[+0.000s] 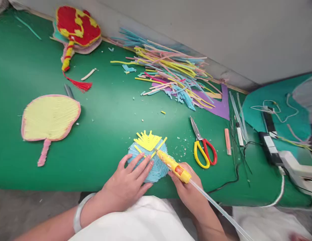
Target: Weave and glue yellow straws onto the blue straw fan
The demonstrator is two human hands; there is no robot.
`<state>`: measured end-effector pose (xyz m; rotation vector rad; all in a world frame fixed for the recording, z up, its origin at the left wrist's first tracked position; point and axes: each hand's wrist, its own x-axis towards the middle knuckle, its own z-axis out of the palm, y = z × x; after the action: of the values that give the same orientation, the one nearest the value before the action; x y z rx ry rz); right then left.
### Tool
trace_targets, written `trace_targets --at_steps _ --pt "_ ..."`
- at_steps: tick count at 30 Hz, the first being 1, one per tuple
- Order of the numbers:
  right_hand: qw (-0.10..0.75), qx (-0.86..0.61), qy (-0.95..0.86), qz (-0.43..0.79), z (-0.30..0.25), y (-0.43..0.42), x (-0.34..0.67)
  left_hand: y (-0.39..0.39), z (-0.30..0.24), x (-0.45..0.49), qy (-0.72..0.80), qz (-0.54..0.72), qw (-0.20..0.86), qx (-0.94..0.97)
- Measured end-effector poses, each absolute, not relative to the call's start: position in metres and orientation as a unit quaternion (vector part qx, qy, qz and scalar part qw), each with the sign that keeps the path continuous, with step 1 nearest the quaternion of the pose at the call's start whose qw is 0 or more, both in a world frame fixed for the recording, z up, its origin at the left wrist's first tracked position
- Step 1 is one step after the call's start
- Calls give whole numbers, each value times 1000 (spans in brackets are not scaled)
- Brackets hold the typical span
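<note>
A blue fan-shaped piece (157, 169) made of pipe cleaner strips lies at the table's near edge. Yellow strips (148, 140) sit on its upper part in a V pattern. My left hand (129, 179) rests flat on the piece, fingers stretched out, the fingertips by the lower yellow strips. In my right hand (189, 187) is a yellow hot glue gun (171, 164), with a long clear glue stick (218, 207) running out of its back. The gun's nozzle points at the yellow strips, close to my left fingertips; whether it touches them I cannot tell.
Scissors (201, 144) lie right of the piece. Behind are piled pipe cleaners (168, 67) on purple sheet (222, 108). A pale yellow fan (50, 117) and a red fan (77, 25) lie left. A power strip (268, 147), cables and thin wires (236, 144) occupy the right.
</note>
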<state>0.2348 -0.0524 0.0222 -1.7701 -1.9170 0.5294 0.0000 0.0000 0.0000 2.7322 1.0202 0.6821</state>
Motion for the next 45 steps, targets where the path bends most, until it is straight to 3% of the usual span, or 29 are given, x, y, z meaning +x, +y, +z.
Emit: trace_targets --at_steps 45 --pt "267 -711 -614 214 21 -42 237 1 4 1 334 236 79 909"
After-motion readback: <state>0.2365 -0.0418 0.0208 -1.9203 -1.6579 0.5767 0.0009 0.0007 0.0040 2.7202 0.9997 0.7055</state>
